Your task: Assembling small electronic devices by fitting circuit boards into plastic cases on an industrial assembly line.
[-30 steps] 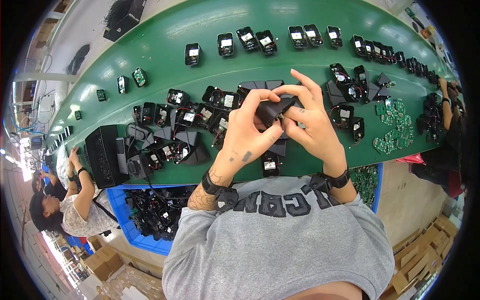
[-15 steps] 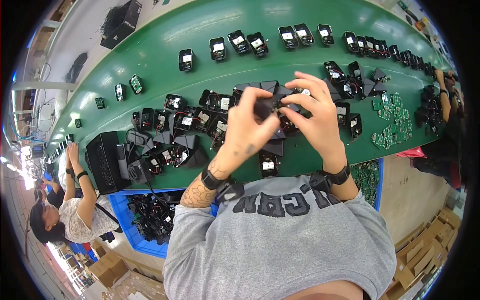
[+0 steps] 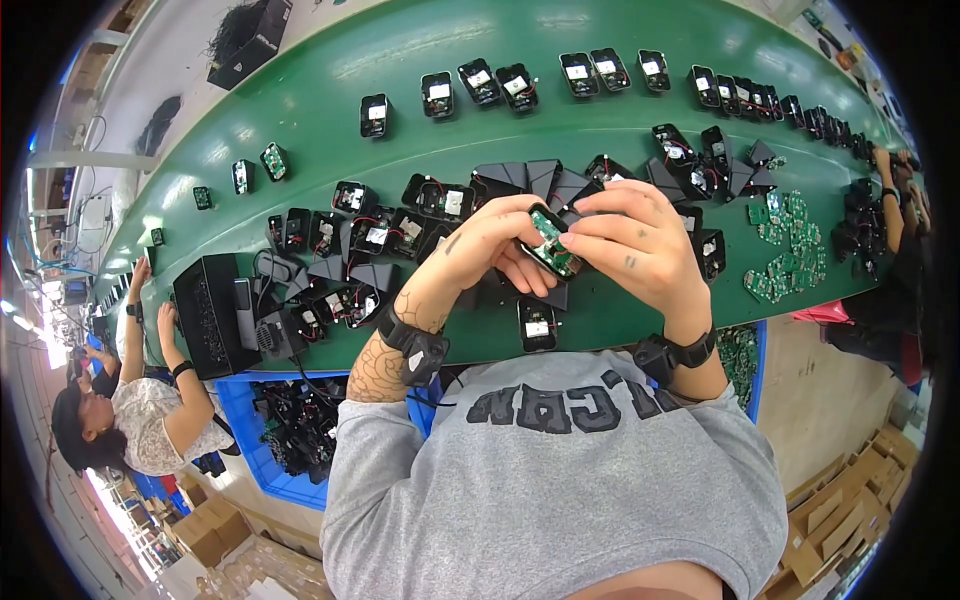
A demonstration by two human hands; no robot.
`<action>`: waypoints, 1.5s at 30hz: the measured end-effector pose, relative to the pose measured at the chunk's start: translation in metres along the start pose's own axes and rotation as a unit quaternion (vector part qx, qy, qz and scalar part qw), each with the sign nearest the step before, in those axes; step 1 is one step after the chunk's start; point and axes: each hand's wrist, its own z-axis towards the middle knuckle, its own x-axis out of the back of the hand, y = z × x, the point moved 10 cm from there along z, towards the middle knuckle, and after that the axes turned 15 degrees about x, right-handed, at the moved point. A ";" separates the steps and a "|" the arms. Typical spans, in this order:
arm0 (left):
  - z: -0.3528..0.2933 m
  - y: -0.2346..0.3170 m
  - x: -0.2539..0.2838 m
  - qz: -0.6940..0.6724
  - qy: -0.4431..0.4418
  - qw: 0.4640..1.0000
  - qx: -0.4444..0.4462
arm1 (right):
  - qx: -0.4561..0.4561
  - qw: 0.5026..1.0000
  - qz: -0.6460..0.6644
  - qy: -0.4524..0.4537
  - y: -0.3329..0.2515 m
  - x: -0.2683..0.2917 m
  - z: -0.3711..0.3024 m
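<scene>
My left hand (image 3: 488,238) is closed around a small black plastic housing (image 3: 543,263), tilted with its inside facing up. A green circuit board (image 3: 547,230) sits in it. My right hand (image 3: 648,248) meets the housing from the right, its thumb and fingertips pressed together at the edge of the board. What lies between those fingertips is too small to make out. Under and beyond my hands are black wedge-shaped covers (image 3: 500,178) and similar housings with white labels and red wires. One such housing (image 3: 537,325) lies close to my body.
Loose green circuit boards (image 3: 790,245) lie to the right. Open housings (image 3: 437,95) form a row along the far side of the green table (image 3: 330,130). At left stands a black box (image 3: 215,315); below it, a blue bin (image 3: 245,430) holds black parts. Co-workers sit at both sides.
My hands have come down and nearer to me. The housing with its green board now faces up in my left hand. The co-worker at left has spread their hands apart.
</scene>
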 end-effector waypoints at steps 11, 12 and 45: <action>-0.058 0.052 -0.021 0.265 0.389 0.805 -0.361 | -0.380 0.899 0.185 0.111 0.055 -0.032 -0.055; -0.062 0.054 -0.027 0.306 0.410 0.772 -0.377 | -0.387 0.894 0.186 0.131 0.056 -0.034 -0.060; -0.149 0.091 0.334 0.520 0.547 0.656 0.001 | -0.370 0.873 -0.312 -0.060 0.115 0.139 -0.271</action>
